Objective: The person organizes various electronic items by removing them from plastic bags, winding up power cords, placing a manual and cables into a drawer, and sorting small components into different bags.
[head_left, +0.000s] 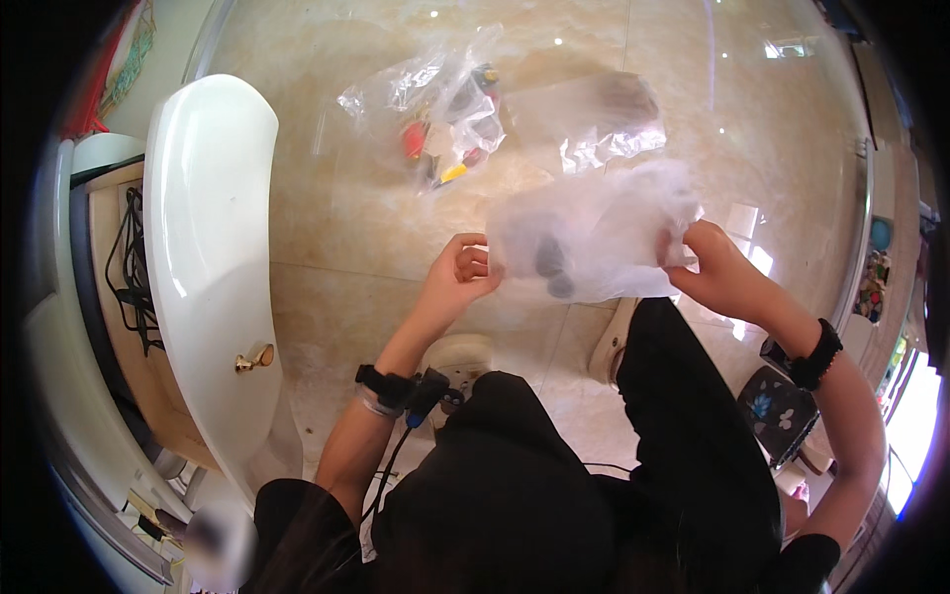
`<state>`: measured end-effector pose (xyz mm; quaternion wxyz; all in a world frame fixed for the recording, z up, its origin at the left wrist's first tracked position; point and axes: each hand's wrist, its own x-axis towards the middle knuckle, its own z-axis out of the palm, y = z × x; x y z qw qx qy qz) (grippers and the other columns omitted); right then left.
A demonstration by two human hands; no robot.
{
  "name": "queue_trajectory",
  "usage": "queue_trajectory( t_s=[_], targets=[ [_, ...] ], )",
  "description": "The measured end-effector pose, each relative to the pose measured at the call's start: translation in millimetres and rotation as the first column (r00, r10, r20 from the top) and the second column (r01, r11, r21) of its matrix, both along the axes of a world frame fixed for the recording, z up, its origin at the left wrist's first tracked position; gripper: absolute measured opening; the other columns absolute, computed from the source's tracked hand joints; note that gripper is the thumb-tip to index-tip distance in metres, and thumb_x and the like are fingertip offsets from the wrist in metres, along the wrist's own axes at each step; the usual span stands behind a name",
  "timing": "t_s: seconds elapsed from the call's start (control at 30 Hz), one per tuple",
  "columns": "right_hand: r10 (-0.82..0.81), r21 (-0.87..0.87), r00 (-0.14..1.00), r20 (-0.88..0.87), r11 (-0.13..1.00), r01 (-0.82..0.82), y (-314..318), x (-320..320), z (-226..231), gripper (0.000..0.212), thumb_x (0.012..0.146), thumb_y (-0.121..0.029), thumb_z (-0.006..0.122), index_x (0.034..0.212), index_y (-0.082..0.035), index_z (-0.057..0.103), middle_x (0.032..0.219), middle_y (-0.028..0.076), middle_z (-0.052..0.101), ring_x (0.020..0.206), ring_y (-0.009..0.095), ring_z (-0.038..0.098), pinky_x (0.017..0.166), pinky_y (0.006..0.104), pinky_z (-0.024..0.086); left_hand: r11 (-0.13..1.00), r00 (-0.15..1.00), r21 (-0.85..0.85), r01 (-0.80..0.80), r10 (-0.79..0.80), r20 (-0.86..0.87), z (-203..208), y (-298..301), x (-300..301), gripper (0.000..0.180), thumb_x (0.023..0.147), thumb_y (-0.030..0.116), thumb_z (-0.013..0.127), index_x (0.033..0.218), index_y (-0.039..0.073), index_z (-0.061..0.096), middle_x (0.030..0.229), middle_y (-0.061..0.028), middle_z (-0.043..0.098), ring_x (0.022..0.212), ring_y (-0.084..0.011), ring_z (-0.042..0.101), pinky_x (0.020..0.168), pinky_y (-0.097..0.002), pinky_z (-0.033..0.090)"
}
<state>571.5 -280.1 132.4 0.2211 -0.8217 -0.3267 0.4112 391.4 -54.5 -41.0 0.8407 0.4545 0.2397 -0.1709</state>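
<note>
Between my two hands a frosted plastic bag is held up above the floor, with dark shapes showing through it that I cannot make out. My left hand pinches its left edge, fingers curled. At the bag's right end, my right hand grips the crumpled plastic. Beyond it on the floor lies a clear plastic bag with red, yellow and dark items inside. Another translucent bag rests to the right of that one, its contents blurred.
On the left stands an open drawer with a curved white front and a brass knob; a black cable lies in it. Shelves with small items line the right side. A dark patterned bag-like object is beside my right leg.
</note>
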Motion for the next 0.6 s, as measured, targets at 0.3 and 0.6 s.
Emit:
queue_trajectory(
  t_s=[0.3, 0.6],
  targets=[
    [0.053, 0.277, 0.995, -0.079, 0.960, -0.029, 72, -7, -55, 0.020, 0.071, 0.007, 0.049, 0.089, -0.001, 0.052, 0.085, 0.012, 0.051, 0.080, 0.028, 0.054, 0.068, 0.0330, 0.043, 0.965, 0.988, 0.211, -0.157, 0.154, 0.029, -28, 20, -27, 0.039, 0.080, 0.001, 0.062, 0.116, 0.001, 0.048, 0.106, -0.0072, 0.057, 0.094, -0.0121, 0.055, 0.080, -0.0263, 0.046],
    [-0.486, 0.269, 0.831, -0.271, 0.790, 0.551, 76, 16, -101, 0.021, 0.084, -0.001, 0.057, 0.104, 0.001, 0.053, 0.094, 0.009, 0.058, 0.074, 0.014, 0.063, 0.065, 0.0233, 0.048, 0.913, 0.929, 0.252, -0.321, 0.355, -0.106, -36, 49, -41, 0.013, 0.087, 0.006, 0.057, 0.099, 0.000, 0.056, 0.090, -0.0079, 0.063, 0.079, -0.0142, 0.061, 0.071, -0.0265, 0.051]
  ],
)
